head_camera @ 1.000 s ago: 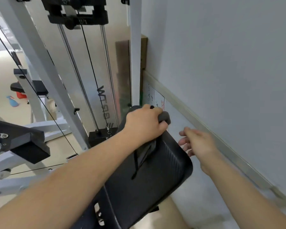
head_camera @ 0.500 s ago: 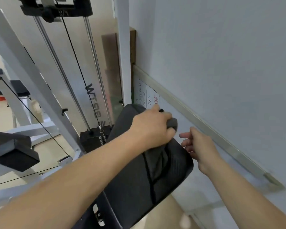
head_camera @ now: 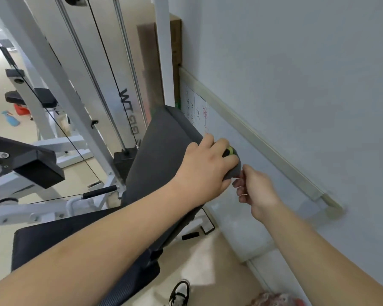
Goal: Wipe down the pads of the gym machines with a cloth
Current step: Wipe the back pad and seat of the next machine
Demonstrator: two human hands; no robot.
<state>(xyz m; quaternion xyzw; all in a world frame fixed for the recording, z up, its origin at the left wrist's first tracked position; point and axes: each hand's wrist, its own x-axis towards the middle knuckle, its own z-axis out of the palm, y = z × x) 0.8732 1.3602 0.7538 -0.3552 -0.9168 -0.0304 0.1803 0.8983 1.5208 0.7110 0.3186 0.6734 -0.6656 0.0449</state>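
As I judge it, step: wiping the pad (head_camera: 159,151) edge nearest the wall (head_camera: 296,85).
Left hand (head_camera: 206,171): fingers curled over cloth (head_camera: 235,167), pressing it onto that edge to rub.
Cloth: bunched under those fingers, poking out past them.
Right hand (head_camera: 258,192): fingers half-curled just beside cloth, likely to steady it; I cannot tell if they pinch it.

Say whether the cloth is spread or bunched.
Bunched: the cloth is a grey wad under the left hand at the pad edge.
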